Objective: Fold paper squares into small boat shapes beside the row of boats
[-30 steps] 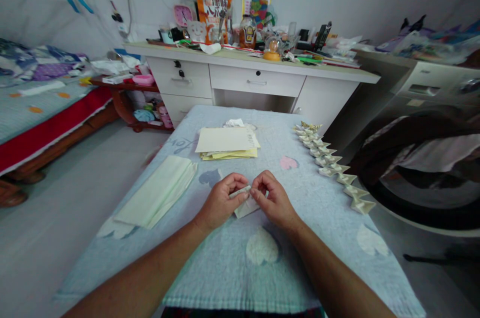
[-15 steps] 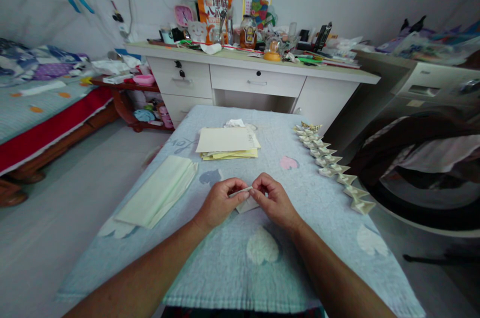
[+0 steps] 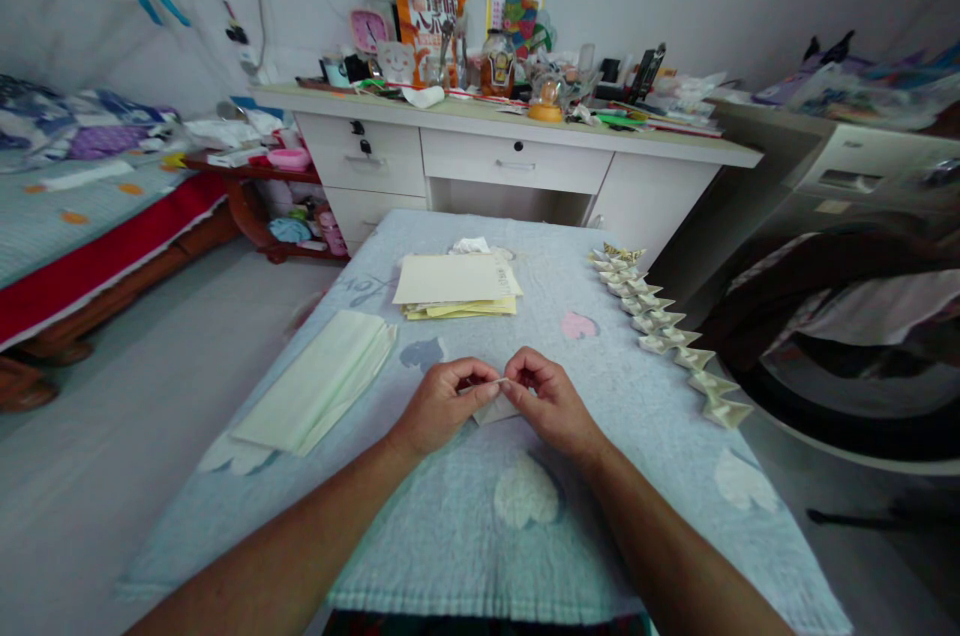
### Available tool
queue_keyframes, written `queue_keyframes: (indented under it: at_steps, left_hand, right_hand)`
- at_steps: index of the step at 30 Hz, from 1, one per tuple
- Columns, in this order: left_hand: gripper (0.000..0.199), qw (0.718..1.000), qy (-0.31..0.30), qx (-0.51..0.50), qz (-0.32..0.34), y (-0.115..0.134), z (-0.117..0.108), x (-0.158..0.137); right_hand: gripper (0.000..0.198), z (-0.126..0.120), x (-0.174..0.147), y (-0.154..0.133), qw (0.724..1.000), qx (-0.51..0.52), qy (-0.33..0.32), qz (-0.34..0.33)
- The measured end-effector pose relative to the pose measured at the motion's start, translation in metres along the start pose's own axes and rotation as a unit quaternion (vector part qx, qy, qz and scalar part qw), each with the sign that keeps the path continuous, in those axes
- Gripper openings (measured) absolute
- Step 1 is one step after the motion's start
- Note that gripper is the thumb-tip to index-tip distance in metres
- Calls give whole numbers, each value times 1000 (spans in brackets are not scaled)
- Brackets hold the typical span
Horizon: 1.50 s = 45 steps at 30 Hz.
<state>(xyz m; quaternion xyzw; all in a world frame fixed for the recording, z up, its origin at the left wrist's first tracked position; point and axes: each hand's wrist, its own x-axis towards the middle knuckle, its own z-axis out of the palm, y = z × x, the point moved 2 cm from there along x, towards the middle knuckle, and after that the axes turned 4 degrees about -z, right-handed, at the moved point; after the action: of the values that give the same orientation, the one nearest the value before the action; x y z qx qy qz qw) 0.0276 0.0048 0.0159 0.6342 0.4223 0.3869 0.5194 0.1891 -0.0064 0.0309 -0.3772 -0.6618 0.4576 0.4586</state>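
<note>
Between my two hands is a small folded piece of pale paper (image 3: 495,409), its upper edge pinched and its lower part showing below my fingers. My left hand (image 3: 448,398) closes thumb and fingers on the left of that edge. From the right, my right hand (image 3: 549,398) pinches the same edge, the fingertips of both hands nearly touching. Fingers hide much of the paper's shape. Beyond my hands lies a stack of cream and yellow paper sheets (image 3: 454,278). Folded pale green paper (image 3: 319,384) rests to the left. A row of several folded paper pieces (image 3: 664,326) runs along the right side.
A blue cloth with heart prints (image 3: 420,536) covers the table. Behind it stands a white desk (image 3: 517,161) crowded with jars, a bag and small items. A front-loading washing machine (image 3: 847,216) is at the right, a bed (image 3: 97,206) at the left.
Both hands stay in almost the same place, still pinching the paper. The pinched upper edge looks slightly flatter and the fingertips have shifted a little; the rest has not moved.
</note>
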Motion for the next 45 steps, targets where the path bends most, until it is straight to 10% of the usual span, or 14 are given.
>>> queue_keyframes:
  at_steps: [45]
  left_hand:
    - [14,996,11,78,30,2,-9,1]
  right_hand:
    - [19,-9,0,9,1000,-8,13,9]
